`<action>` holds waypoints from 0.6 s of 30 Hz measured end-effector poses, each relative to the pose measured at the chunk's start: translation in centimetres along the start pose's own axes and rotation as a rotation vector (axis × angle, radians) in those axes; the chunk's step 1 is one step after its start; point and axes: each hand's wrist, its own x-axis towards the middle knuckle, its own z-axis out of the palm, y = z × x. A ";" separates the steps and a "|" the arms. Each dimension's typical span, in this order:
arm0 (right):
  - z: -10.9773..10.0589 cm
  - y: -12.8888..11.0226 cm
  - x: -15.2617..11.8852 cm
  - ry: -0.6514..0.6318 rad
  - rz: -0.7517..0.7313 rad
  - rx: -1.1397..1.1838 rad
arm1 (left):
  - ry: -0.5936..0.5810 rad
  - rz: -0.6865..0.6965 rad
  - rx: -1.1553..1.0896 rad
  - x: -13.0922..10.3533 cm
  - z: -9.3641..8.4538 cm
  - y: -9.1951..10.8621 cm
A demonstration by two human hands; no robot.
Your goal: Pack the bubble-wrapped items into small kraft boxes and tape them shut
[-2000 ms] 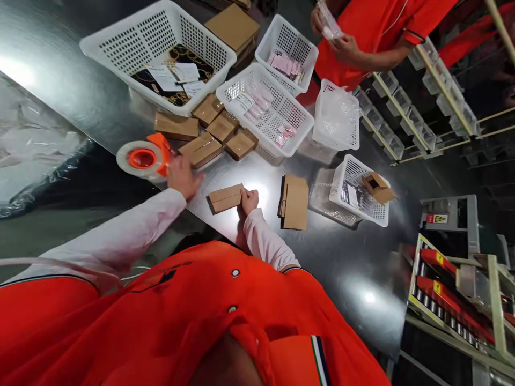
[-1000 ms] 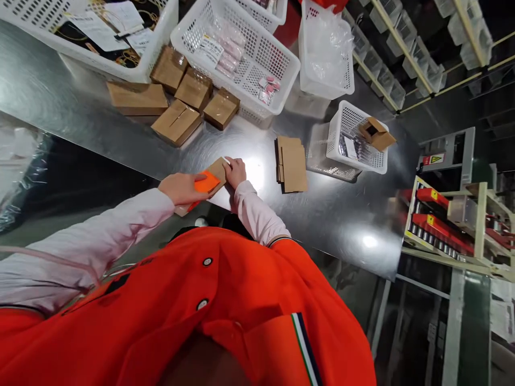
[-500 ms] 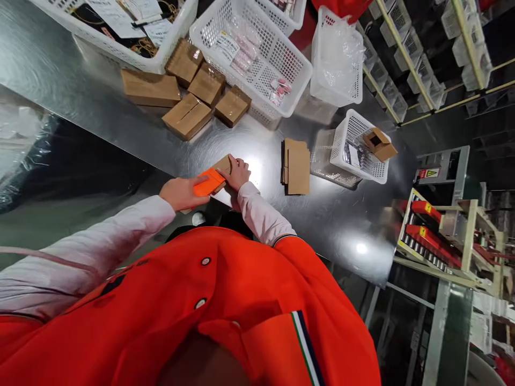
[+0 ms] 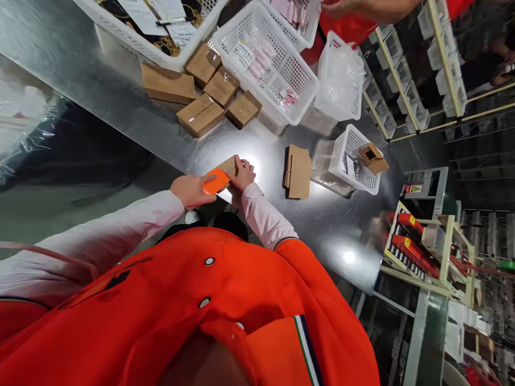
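At the table's near edge, my left hand (image 4: 193,191) is closed round a bright orange flat-sided object (image 4: 216,181), whose exact kind I cannot make out. The orange object lies against a small brown cardboard box (image 4: 230,165). Fingers of my right hand (image 4: 242,173) grip the far end of that box and press it on the steel table. My hands and the orange object hide much of the box.
Several closed brown boxes (image 4: 200,114) sit beyond my hands, beside a white basket (image 4: 308,94) of pink items. Flat cardboard pieces (image 4: 300,172) are stacked to the right. Past them, a small basket (image 4: 338,155) holds an open box (image 4: 374,157). A co-worker's arm (image 4: 374,9) reaches in at the top.
The view has shifted a little, so the boxes and baskets sit differently in it. A co-worker's arm has come in at the top right. My hands keep their hold on the orange object and box.
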 end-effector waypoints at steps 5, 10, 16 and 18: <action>0.4 -0.1 -0.1 -0.013 0.023 0.025 | 0.051 -0.007 -0.032 -1.0 2.6 -0.7; 0.3 0.0 0.0 -0.010 0.036 0.036 | 0.000 -0.022 -0.034 -2.5 2.1 -1.2; 0.6 -0.9 -0.9 -0.022 0.039 0.022 | -0.112 -0.147 -0.073 -7.1 5.6 -6.8; 1.3 -1.7 -1.6 -0.025 0.010 0.021 | -0.105 -0.149 -0.131 -6.9 7.6 -7.9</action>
